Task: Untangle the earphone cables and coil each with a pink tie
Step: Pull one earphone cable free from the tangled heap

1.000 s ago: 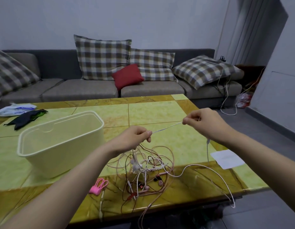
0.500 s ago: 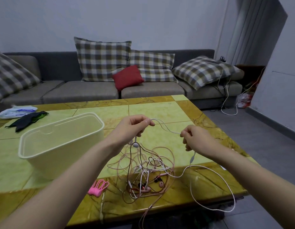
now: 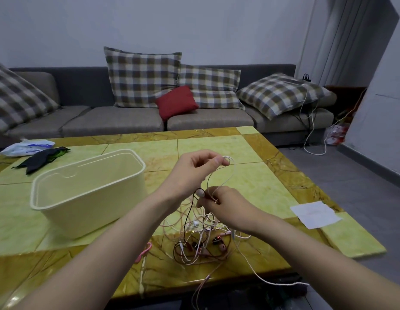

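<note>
Right hand (image 3: 225, 205) dropped beneath left hand (image 3: 190, 171), both pinching white cable (image 3: 234, 167).

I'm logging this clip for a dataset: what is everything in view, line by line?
earphone cables: one tangle, white, pink and dark, table front.
pink ties: count unclear, pink, left of tangle, partly behind forearm.
tub: one, cream, table left.
paper slip: one, white, table right edge.
dark cloth: one, black, table far left.
plastic packet: one, white, beside cloth.
table: one, yellow-green.
sofa: one, grey, behind table.
checked cushions: four, brown-white, on sofa.
red cushion: one, red, sofa middle.
left hand: raised, pinches a pale cable loop.
right hand: pinches cable lower, above tangle.
</note>
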Motion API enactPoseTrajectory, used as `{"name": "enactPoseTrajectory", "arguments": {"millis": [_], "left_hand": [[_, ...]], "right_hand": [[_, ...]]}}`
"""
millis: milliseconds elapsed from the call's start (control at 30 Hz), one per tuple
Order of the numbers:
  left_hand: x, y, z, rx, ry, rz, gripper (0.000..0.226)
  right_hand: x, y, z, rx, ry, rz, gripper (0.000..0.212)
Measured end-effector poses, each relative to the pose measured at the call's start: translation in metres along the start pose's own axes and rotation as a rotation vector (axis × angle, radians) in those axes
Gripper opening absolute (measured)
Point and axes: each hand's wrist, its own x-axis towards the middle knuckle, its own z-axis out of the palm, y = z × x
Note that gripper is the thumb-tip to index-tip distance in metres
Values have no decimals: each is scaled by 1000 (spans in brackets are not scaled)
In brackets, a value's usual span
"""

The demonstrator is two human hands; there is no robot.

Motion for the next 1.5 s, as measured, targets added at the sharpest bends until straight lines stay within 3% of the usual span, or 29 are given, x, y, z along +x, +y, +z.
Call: {"name": "enactPoseTrajectory", "arguments": {"millis": [167,400,533,633,767,833,1067,1233,1367,1500], "left_hand": [[1,-16,-16,148,64,-32,21],[1,-23,-19,136,195,-104,23],[0,-31,-33,139,264,-201,24],[-4,-44,-43,238,142,-292,26],[-11,-55,-39,449,-245,-458,31],[-12,-56,-32,475,-355,-502,40],[-7,-35,-12,130,-438,-399,49],[-6,-22,-18,-140,-241,-294,34],[-6,-17,-17,-441,-110,-276,27],[-3,-12,-11,-780,38,-292,25]], "right_hand": [[-6,0,-11,60,97,-57,19],[-18,11,-12,-150,-185,-57,21],[-17,19,-32,-93,-133,-16,27],[-17,24,-49,-1,-70,-18,19],[-14,22,-58,76,28,-55,29],[-12,19,-58,60,75,-58,30],[-5,6,-57,-84,209,-67,26],[-2,22,-68,-138,314,87,28],[-10,30,-56,-157,268,158,29],[-23,21,-32,-188,218,115,30]]}}
